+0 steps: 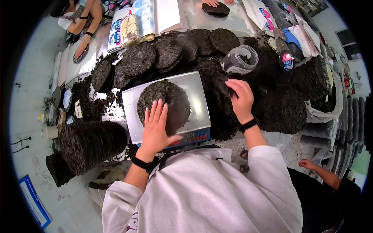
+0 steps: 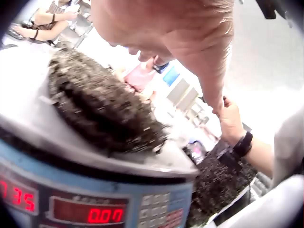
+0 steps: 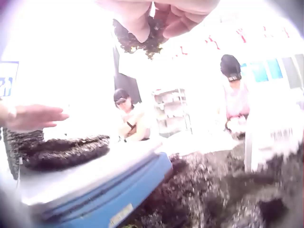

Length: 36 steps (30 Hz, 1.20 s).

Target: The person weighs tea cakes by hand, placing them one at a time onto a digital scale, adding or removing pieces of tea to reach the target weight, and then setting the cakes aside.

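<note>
A round cake of dark, flaky dried seaweed [image 1: 178,110] lies on the steel pan of a digital scale [image 1: 199,97]. My left hand [image 1: 154,130] is spread with straight fingers over the cake's left part; in the left wrist view it hovers above the cake's top. Red digits glow on the scale's display [image 2: 90,212]. To the right of the pan, my right hand [image 1: 243,101] pinches a small ragged clump of seaweed [image 3: 124,37] between thumb and fingers, raised over loose flakes.
More round cakes [image 1: 138,59] line up behind the scale, beside a clear plastic jar [image 1: 250,58]. Tall stacks of cakes stand at left [image 1: 91,145] and right [image 1: 307,83]. Loose flakes surround the scale. Other people work across the table; an arm [image 1: 324,174] shows at right.
</note>
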Available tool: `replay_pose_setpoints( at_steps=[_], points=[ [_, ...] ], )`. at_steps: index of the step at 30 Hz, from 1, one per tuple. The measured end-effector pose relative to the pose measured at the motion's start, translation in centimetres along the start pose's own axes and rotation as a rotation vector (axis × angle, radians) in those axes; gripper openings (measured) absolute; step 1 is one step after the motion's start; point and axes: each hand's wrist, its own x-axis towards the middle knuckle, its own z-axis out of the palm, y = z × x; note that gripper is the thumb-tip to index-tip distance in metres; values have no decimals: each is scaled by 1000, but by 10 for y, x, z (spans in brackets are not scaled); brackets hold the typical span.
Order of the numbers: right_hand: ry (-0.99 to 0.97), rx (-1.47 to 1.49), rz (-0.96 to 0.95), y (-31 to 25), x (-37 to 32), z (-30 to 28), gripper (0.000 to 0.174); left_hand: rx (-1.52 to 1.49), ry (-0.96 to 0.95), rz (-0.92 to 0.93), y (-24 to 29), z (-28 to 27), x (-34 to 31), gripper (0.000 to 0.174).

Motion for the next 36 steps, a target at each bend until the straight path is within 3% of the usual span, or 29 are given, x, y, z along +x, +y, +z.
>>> replay_pose_setpoints(
  at_steps=[1,3,4,5,7,10,13,15,17,19,21,22,23,25,29,32,33,35,36],
  points=[
    [5,-7,-73,-19,3,-11,42,-3,-6,1,7,-7,3,83],
    [45,-24,-156,-44,2,-21,35,-687,-80,-186,22,-14,18,64],
    [59,-33,-182,-56,2,-22,30,-1215,-126,-285,35,-4,26,42],
    [75,-41,-208,-66,2,-21,25,-1571,-210,-415,60,-18,36,31],
    [25,-3,-194,-74,-5,-19,18,-1757,-241,-485,79,-14,47,23],
    [27,21,-199,-83,-9,-23,24,-1627,-185,-355,78,-4,53,19],
    [155,-127,-141,-81,-15,-32,32,-1596,-157,-380,72,1,54,14],
    [140,-161,-147,-77,-17,-38,31,-1616,-160,-408,75,3,56,13],
    [-180,-65,-264,-73,-13,-38,27,-1680,-460,-420,75,3,55,18],
    [-189,70,-228,-62,-19,-23,23,-1655,-506,-455,66,-2,49,25],
    [-272,360,584,-68,-21,-13,16,-949,-104,-120,40,-15,33,51],
    [-237,700,738,-53,-31,2,22,-466,39,-80,26,-20,19,79],
    [-263,841,900,-53,-29,8,30,-93,-14,-54,15,-22,11,91],
    [-339,902,1007,-43,-35,27,34,111,-269,-69,-20,6,-13,93],
    [-393,935,991,-64,-23,55,32,99,-196,13,-39,20,-26,89],
    [-643,724,943,-70,-13,79,38,-70,-68,18,-43,23,-30,83],
    [-646,721,942,-70,-19,84,38,-72,-66,15,-45,23,-34,83],
    [-618,400,778,-67,-24,83,42,-56,-1,43,-43,26,-36,81],
    [-580,467,846,-67,-26,75,44,-43,-35,26,-41,26,-37,82]
  ],
)
